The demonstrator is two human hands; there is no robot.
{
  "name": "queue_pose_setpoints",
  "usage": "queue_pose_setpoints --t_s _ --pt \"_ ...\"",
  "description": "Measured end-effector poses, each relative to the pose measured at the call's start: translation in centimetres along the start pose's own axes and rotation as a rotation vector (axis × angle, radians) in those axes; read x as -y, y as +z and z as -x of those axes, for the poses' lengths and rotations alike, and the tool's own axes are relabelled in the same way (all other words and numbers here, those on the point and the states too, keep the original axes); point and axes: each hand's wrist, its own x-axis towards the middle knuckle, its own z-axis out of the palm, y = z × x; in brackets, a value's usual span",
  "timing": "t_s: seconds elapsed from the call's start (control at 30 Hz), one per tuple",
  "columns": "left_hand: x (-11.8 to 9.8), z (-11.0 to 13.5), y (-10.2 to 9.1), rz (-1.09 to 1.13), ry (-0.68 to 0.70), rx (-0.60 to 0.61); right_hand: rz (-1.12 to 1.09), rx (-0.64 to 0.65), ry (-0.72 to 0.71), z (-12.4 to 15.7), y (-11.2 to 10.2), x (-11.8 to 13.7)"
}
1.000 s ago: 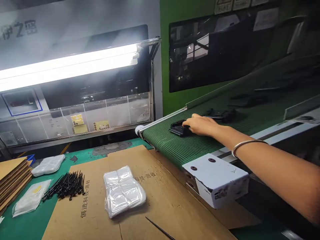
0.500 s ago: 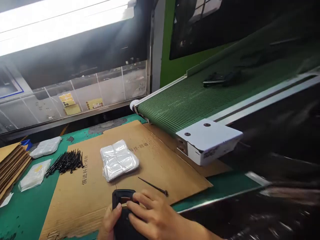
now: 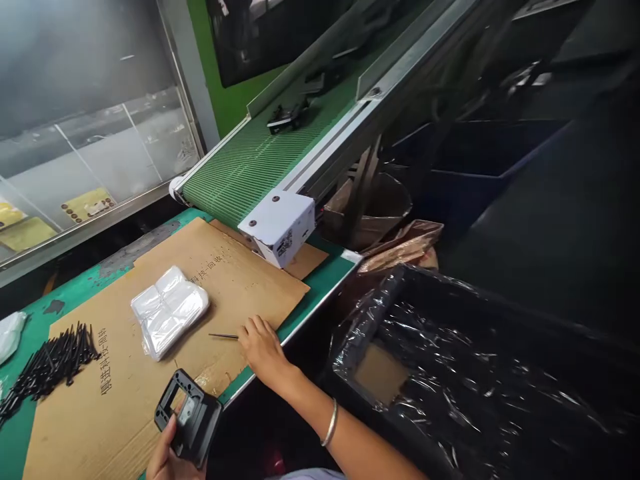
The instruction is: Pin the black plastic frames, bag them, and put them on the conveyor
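My left hand (image 3: 173, 460) grips a black plastic housing (image 3: 193, 417) near the lower edge of the view, the thumb on its rim. The housing has a rectangular window and is tilted, its hollow side showing. On the cardboard sheet (image 3: 260, 267), my right hand (image 3: 260, 348) has its fingers closed over one end of a thin black plastic stick (image 3: 223, 335); the tapered end points left. A stack of clear plastic bags (image 3: 170, 312) lies on the cardboard to the left of the stick. Further left is a pile of similar black sticks (image 3: 60, 360).
A green conveyor belt (image 3: 235, 167) slopes down to the table, carrying black parts (image 3: 287, 119). Its white end block (image 3: 280, 223) overhangs the cardboard. At right stands a bin lined with black plastic (image 3: 450, 373). Brown bags (image 3: 405, 247) are behind it.
My right hand has left the housing and moved to the black stick on the cardboard. My left hand keeps the housing, now turned to its hollow side. The view has swung right.
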Motion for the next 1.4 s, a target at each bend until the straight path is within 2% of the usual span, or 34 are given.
queue_pose_setpoints --t_s 0.13,0.2,0.27,0.33,0.43,0.5,0.6,0.67,0.8,0.87,0.93,1.07,1.3,1.4 --pt "-0.2 0.6 3.5 0.358 -0.045 -0.05 -0.311 0.084 -0.049 1.4 -1.1 0.6" --pt "-0.5 0.9 5.5 0.527 -0.05 -0.103 -0.482 0.19 -0.085 2.3 -1.6 1.1" --pt "-0.8 1.3 7.3 0.628 -0.014 -0.218 -0.609 0.305 -0.103 3.4 -1.8 1.8" --pt "-1.3 1.7 8.7 0.668 0.01 -0.328 -0.769 0.429 -0.047 4.5 -1.6 2.5" --pt "-1.7 2.1 9.8 0.724 0.015 -0.422 -1.01 0.604 0.141 5.8 -0.9 3.4" --pt "-1.8 2.4 9.9 0.782 0.031 -0.45 -1.055 0.645 0.199 6.3 -0.4 3.8" --pt "-1.8 2.8 9.7 0.861 0.035 -0.457 -0.974 0.586 0.098 6.8 0.3 4.3" --pt "-1.8 3.1 9.6 0.9 0.014 -0.446 -0.842 0.468 -0.098 6.8 0.5 4.5" --pt "-2.2 3.7 9.4 0.949 -0.008 -0.431 -0.565 0.173 -0.596 6.5 0.7 5.1" --pt "-2.4 3.9 9.3 0.966 -0.018 -0.423 -0.478 0.125 -0.757 6.3 0.8 5.4" --pt "-2.4 4.1 9.1 0.982 -0.037 -0.402 -0.423 0.107 -0.86 6.2 0.9 5.6" --pt "-1.8 4.3 8.7 0.983 -0.076 -0.382 -0.379 0.065 -0.936 5.9 1.0 5.7" --pt "-0.2 4.7 7.8 0.976 -0.153 -0.346 -0.355 0.029 -0.892 4.0 1.5 4.9" --pt "0.6 4.8 6.9 0.925 -0.233 -0.228 -0.349 0.039 -0.83 3.3 1.8 4.7"
